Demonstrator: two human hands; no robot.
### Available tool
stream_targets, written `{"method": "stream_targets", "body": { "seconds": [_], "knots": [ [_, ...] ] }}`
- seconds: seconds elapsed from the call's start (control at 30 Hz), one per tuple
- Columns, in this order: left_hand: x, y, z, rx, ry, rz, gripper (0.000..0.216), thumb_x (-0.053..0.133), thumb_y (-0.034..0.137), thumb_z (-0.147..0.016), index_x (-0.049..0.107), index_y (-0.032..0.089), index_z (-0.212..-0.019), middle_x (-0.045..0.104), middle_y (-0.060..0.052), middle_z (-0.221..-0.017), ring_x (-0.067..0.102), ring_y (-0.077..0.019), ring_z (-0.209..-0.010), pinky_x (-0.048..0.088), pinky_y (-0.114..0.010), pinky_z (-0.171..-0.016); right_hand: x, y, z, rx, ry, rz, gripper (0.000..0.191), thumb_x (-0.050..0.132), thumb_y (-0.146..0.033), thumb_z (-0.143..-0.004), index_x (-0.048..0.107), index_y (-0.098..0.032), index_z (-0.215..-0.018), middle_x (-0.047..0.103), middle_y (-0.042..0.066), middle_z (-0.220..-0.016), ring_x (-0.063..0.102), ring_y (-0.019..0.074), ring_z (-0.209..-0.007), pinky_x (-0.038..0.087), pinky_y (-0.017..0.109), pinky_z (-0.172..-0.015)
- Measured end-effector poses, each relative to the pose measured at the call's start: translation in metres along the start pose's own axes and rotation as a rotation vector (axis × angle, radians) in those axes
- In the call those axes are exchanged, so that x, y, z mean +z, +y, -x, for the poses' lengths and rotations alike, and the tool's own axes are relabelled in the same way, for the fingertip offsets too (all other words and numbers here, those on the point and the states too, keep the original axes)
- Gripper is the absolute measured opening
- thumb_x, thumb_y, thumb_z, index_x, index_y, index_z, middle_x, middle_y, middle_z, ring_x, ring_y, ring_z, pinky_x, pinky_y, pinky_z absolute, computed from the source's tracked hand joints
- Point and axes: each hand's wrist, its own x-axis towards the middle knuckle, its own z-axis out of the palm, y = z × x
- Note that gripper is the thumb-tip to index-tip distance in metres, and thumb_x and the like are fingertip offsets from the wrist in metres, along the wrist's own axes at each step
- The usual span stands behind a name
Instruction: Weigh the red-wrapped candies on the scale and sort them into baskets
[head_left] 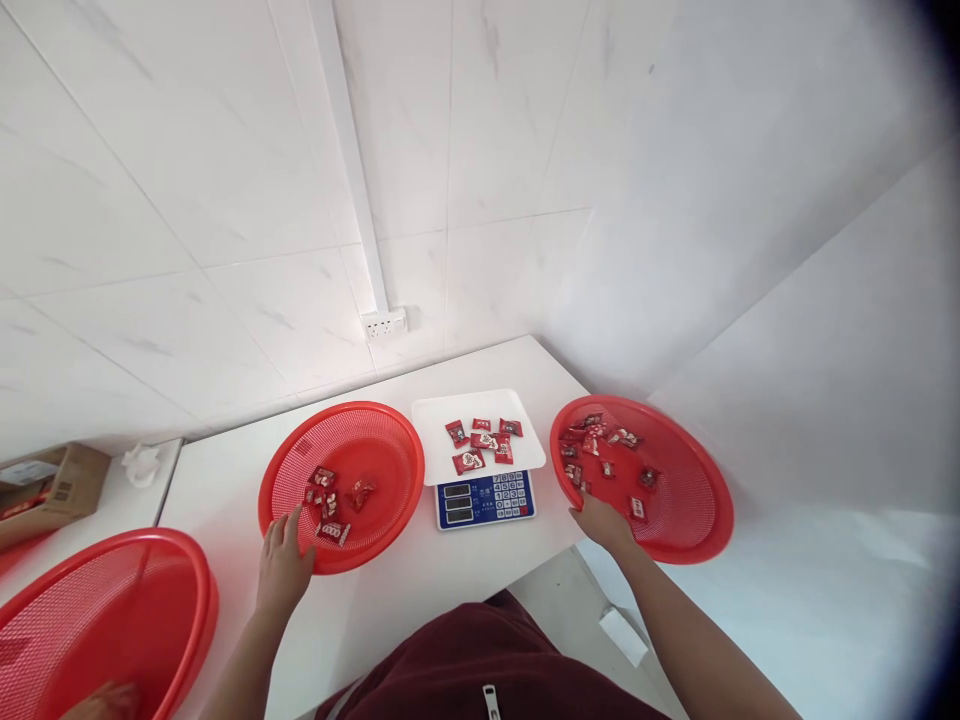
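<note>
My left hand [285, 568] lies over the near-left rim of a red mesh basket [390, 510], its fingers spread and touching the edge. Inside that basket are several red-wrapped sweets [334, 532]. On the right, my right hand [606, 522] grips the near rim of a second red basket [694, 500], which also has several wrapped sweets [637, 507] in it. Between the baskets stands a digital scale [486, 502] with a blue keypad. Its white tray [435, 420] bears several red sweets [484, 441].
At lower left is a third red basket [202, 580], with another person's hand [105, 702] inside, partly cut off. Beyond it are a cardboard box [82, 480] and crumpled white tissue [141, 465]. A tiled wall with a socket [384, 323] backs the white table [360, 620].
</note>
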Motion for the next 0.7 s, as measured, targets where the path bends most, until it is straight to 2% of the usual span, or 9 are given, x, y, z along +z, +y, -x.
{"method": "stream_targets", "body": {
  "seconds": [0.23, 0.4, 0.57, 0.7],
  "knots": [
    [-0.003, 0.002, -0.007, -0.088, -0.021, -0.119, 0.057, 0.038, 0.029, -0.082, 0.03, 0.012, -0.136, 0.036, -0.019, -0.136, 0.022, -0.0326, -0.133, 0.027, -0.045, -0.102, -0.001, 0.0, 0.001, 0.012, -0.021, -0.033, 0.043, 0.041, -0.028, -0.083, 0.048, -0.012, -0.122, 0.063, 0.02, -0.109, 0.059, 0.0311, -0.1, 0.043, 0.04, -0.08],
    [-0.014, -0.002, -0.007, -0.149, -0.024, -0.155, 0.061, 0.04, 0.029, -0.081, 0.026, 0.012, -0.137, 0.027, -0.019, -0.142, 0.019, -0.0343, -0.133, 0.026, -0.047, -0.102, -0.002, -0.001, 0.001, 0.009, -0.016, -0.049, 0.041, 0.041, -0.027, -0.082, 0.051, -0.012, -0.119, 0.063, 0.021, -0.107, 0.06, 0.0318, -0.098, 0.044, 0.039, -0.079],
    [-0.019, -0.017, -0.004, -0.164, -0.101, -0.224, 0.075, 0.046, 0.019, -0.072, 0.018, 0.021, -0.141, 0.019, -0.015, -0.147, 0.012, -0.0344, -0.136, 0.024, -0.052, -0.101, -0.002, -0.001, 0.002, -0.017, -0.001, -0.043, 0.042, 0.039, -0.025, -0.083, 0.051, -0.009, -0.12, 0.064, 0.023, -0.104, 0.06, 0.033, -0.097, 0.043, 0.04, -0.078],
    [-0.023, -0.037, 0.001, -0.125, -0.142, -0.295, 0.082, 0.048, 0.016, -0.068, 0.013, 0.026, -0.142, 0.009, -0.013, -0.15, 0.003, -0.0335, -0.137, 0.016, -0.057, -0.103, -0.003, -0.001, 0.001, 0.013, 0.022, -0.026, 0.042, 0.041, -0.027, -0.082, 0.052, -0.011, -0.12, 0.065, 0.02, -0.104, 0.061, 0.0311, -0.096, 0.044, 0.038, -0.077]
  ]
}}
